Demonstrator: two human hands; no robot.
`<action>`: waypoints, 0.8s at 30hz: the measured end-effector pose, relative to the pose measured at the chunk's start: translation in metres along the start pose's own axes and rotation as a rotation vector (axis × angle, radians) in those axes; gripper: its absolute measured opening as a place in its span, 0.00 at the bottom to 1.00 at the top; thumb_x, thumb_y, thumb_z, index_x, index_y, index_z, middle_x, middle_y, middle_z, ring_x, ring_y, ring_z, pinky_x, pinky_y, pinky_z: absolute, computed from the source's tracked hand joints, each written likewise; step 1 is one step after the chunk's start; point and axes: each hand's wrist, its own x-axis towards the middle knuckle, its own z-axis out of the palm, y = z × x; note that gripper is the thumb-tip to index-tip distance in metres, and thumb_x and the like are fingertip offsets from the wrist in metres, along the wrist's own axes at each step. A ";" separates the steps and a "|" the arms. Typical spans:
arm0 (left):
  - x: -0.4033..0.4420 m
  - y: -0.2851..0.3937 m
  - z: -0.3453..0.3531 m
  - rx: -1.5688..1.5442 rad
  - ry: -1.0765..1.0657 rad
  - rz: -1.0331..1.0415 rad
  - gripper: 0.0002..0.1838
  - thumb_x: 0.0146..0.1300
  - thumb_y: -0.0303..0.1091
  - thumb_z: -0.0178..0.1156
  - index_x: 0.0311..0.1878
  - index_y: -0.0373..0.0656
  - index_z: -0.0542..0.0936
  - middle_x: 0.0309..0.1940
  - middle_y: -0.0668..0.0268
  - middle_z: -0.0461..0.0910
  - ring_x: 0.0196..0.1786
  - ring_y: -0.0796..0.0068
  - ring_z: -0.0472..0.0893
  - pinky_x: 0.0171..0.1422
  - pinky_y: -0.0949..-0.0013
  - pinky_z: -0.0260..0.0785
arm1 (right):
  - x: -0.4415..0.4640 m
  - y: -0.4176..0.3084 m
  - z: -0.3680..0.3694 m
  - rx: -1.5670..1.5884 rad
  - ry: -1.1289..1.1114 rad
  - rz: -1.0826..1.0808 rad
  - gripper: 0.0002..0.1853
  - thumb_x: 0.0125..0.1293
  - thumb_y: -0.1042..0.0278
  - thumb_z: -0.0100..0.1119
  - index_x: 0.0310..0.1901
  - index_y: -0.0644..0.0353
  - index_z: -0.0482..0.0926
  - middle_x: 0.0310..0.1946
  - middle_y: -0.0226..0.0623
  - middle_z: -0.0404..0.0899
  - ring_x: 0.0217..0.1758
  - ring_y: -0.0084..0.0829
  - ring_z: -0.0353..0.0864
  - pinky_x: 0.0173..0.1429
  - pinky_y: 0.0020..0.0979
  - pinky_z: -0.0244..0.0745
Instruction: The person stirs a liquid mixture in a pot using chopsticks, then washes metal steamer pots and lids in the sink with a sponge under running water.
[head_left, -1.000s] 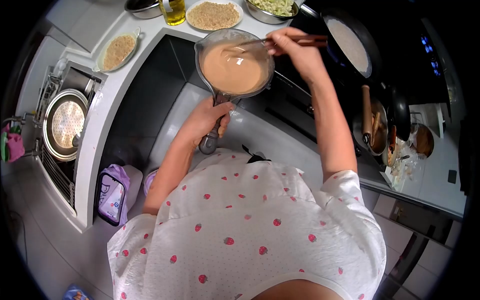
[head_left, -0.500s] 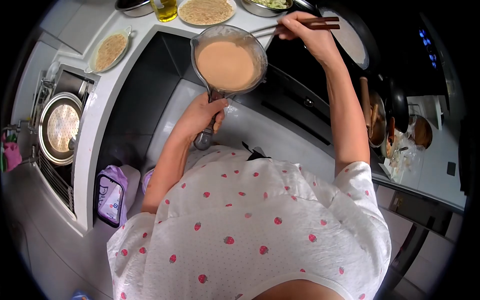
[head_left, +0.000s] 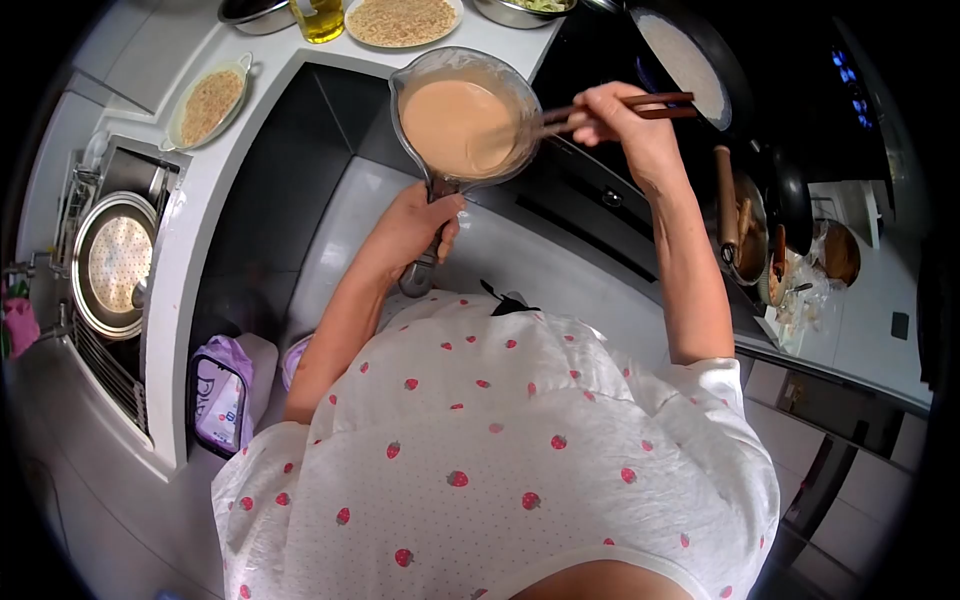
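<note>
My left hand (head_left: 418,228) is wrapped round the dark handle of a clear measuring jug (head_left: 523,95). Inside the jug is a smooth, orange-tan batter (head_left: 445,120). A pair of brown chopsticks (head_left: 655,105) is gripped in my right hand (head_left: 620,118), just right of the jug. Their lower ends reach over the rim into the batter, smeared by motion. Behind my right hand, a frying pan (head_left: 690,65) on the black stove holds a pale, flat layer.
Along the counter stand a plate of flat, pale-brown food (head_left: 403,20), an oil bottle (head_left: 319,18), a handled dish (head_left: 210,106) and a metal bowl (head_left: 520,14) of chopped greens. A sink with a perforated metal strainer (head_left: 122,262) lies left. Pans with a wooden handle (head_left: 726,195) are at right.
My right hand has moved down and slightly right, and the chopstick tips have gone from the jug's upper rim into the batter. The jug has shifted slightly right in my left hand.
</note>
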 end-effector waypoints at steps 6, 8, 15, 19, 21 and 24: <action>0.001 0.004 0.005 -0.036 -0.070 -0.012 0.09 0.61 0.35 0.53 0.29 0.40 0.70 0.15 0.70 0.68 0.13 0.81 0.65 0.18 0.76 0.58 | 0.019 0.033 0.033 0.063 0.199 -0.138 0.11 0.64 0.65 0.54 0.37 0.66 0.79 0.29 0.36 0.80 0.30 0.22 0.79 0.38 0.22 0.75; 0.003 0.002 0.005 -0.042 -0.063 -0.003 0.09 0.61 0.35 0.53 0.29 0.40 0.71 0.15 0.70 0.68 0.14 0.81 0.66 0.18 0.76 0.58 | 0.010 0.034 0.043 0.178 0.033 -0.039 0.11 0.64 0.65 0.54 0.36 0.66 0.78 0.29 0.36 0.80 0.30 0.22 0.79 0.38 0.22 0.75; 0.005 0.003 0.003 -0.062 -0.085 -0.038 0.08 0.61 0.34 0.53 0.31 0.40 0.71 0.15 0.70 0.67 0.14 0.81 0.66 0.18 0.76 0.58 | 0.017 0.026 0.019 -0.099 0.246 -0.051 0.10 0.63 0.66 0.53 0.36 0.65 0.79 0.28 0.34 0.80 0.29 0.20 0.79 0.36 0.19 0.74; 0.005 0.011 0.003 -0.054 -0.055 -0.020 0.08 0.61 0.34 0.53 0.31 0.40 0.70 0.15 0.70 0.67 0.13 0.80 0.65 0.17 0.75 0.59 | 0.006 0.031 0.035 0.181 -0.055 -0.004 0.12 0.63 0.63 0.55 0.36 0.66 0.78 0.28 0.35 0.80 0.29 0.22 0.79 0.37 0.21 0.75; 0.006 0.013 0.005 -0.033 -0.027 -0.014 0.08 0.61 0.34 0.53 0.31 0.40 0.70 0.15 0.70 0.66 0.13 0.80 0.65 0.17 0.75 0.59 | 0.009 0.022 0.007 0.020 0.042 0.058 0.09 0.62 0.67 0.55 0.33 0.66 0.79 0.24 0.36 0.80 0.25 0.21 0.79 0.31 0.19 0.75; 0.007 0.013 0.012 -0.046 -0.017 -0.069 0.07 0.61 0.33 0.52 0.32 0.39 0.70 0.14 0.70 0.66 0.13 0.80 0.65 0.17 0.74 0.59 | 0.025 0.033 0.009 0.086 0.225 -0.048 0.08 0.61 0.70 0.54 0.31 0.67 0.78 0.25 0.36 0.80 0.25 0.20 0.79 0.31 0.20 0.74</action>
